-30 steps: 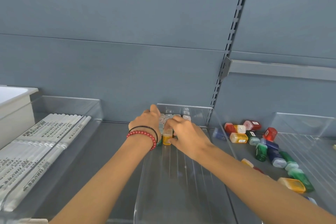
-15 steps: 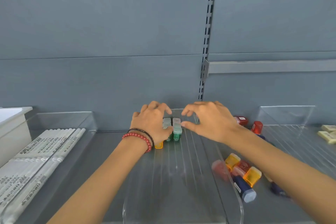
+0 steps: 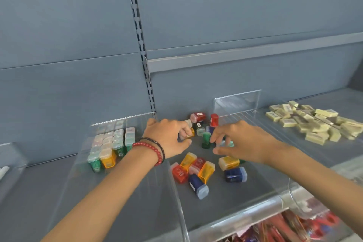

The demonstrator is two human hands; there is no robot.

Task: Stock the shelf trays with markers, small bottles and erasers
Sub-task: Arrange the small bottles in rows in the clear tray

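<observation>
Grey back panel (image 3: 68,25) behind, grey shelf (image 3: 39,182) below, with clear trays standing on it. The tray (image 3: 121,119) to my left holds rows (image 3: 112,143) of bottles upright at its back, caps up; its front half is bare. The loose bottles (image 3: 196,171) lie on their sides just right of that tray, and the erasers (image 3: 310,122) are heaped further right.

My left grip (image 3: 169,139) is curled over an orange bottle (image 3: 190,133) at the back of the scatter; my right grip (image 3: 243,143) pinches a pale-capped bottle (image 3: 227,144) between thumb and fingers, just beside a green bottle (image 3: 206,140) that stands upright.

I judge this the gathering step, one bottle in each grip. To do it well I should take each bottle by its body, not its cap; lift clear of the neighbours so the green one is not tipped; carry both over the tray wall rather than against it; turn them cap up; and set them down touching the front row, so the lines stay square and nothing topples the rows already stocked.
</observation>
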